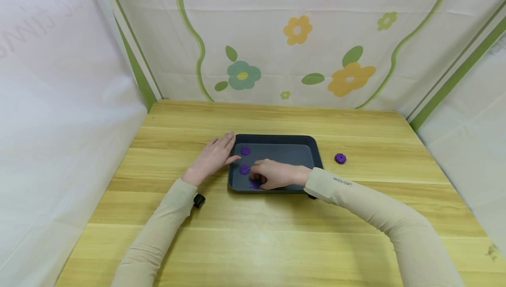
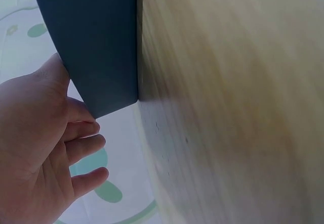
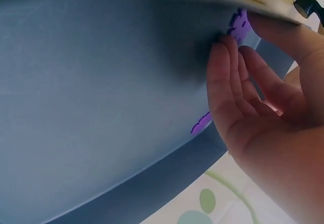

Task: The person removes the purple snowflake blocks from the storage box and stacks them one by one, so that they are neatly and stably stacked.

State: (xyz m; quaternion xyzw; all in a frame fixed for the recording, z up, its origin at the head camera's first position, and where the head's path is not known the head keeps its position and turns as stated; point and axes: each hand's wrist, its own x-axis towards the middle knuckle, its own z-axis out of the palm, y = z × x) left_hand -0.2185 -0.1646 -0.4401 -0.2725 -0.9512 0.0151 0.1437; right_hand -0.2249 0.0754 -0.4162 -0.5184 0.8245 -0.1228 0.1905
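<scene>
A dark blue-grey rectangular tray [image 1: 282, 155] stands on the wooden table. My left hand [image 1: 215, 156] rests at its left rim, fingers extended along the outside and thumb reaching over the edge. In the left wrist view, those fingers touch the tray's outer wall [image 2: 91, 42]. Inside the tray's near-left corner, my right hand [image 1: 274, 174] pinches a purple notched disc [image 3: 240, 26] between thumb and fingertips, partly hiding it. Two similar purple discs lie along the tray's left side, one at the far-left corner [image 1: 245, 151] and one midway [image 1: 244, 170].
Another purple disc [image 1: 340, 158] lies on the table [image 1: 257, 238] to the right of the tray. White curtains with printed flowers [image 1: 243, 75] enclose the table at the back and sides. A black wrist device [image 1: 199, 201] sits under the left sleeve.
</scene>
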